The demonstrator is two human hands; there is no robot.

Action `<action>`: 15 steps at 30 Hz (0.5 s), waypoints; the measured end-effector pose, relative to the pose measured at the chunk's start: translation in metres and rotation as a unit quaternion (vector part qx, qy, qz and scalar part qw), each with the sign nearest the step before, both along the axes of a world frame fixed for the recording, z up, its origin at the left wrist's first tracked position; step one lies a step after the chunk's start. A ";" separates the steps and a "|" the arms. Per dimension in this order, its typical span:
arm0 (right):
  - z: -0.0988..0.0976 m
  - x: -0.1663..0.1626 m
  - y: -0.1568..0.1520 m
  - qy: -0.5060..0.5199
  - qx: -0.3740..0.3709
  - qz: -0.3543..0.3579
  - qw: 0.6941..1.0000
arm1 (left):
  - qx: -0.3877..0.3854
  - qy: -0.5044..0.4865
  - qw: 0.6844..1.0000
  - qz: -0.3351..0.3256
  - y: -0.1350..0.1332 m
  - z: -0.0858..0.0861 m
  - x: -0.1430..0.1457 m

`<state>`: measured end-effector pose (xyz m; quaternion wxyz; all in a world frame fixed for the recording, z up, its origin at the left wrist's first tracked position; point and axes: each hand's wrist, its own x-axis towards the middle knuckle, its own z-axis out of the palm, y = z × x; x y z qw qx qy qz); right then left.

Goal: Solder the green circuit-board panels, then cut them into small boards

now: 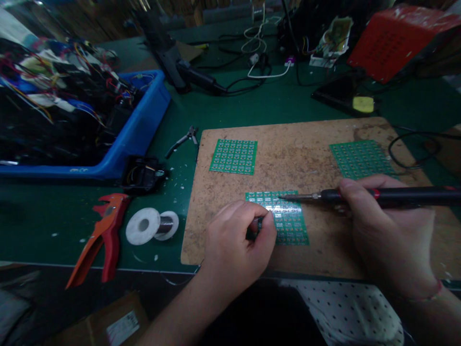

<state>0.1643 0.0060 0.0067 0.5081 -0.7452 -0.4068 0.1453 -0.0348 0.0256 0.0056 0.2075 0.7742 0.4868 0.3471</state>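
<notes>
My right hand (pixel 389 230) is closed around the black handle of a soldering iron (pixel 360 195), its metal tip pointing left over the top rows of a green circuit board panel (pixel 290 226). Whether the tip touches the panel I cannot tell. At the panel's left side, my left hand (pixel 239 235) is closed in a pinch and hides part of it; what sits between thumb and forefinger is not clear. A thin wire (pixel 180 282) curves by the left wrist. Two more green panels lie behind, one at left (pixel 234 157) and one at right (pixel 362 158).
The panels lie on a brown board (pixel 288 144). To its left are a solder spool (pixel 144 226), red-orange pliers (pixel 108 235), small cutters (pixel 185 139) and a blue bin (pixel 144 115) of wired parts. Behind stand a hot-air gun (pixel 176 62), an iron stand (pixel 342 98) and a red box (pixel 392 45).
</notes>
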 end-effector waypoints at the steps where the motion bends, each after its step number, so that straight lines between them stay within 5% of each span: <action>1: 0.000 0.000 0.000 0.003 0.002 0.001 1.000 | -0.001 0.000 1.000 -0.001 0.000 0.000 0.000; 15: -0.001 0.001 -0.001 -0.007 -0.008 0.004 1.000 | -0.023 0.030 0.999 -0.011 0.001 -0.002 0.001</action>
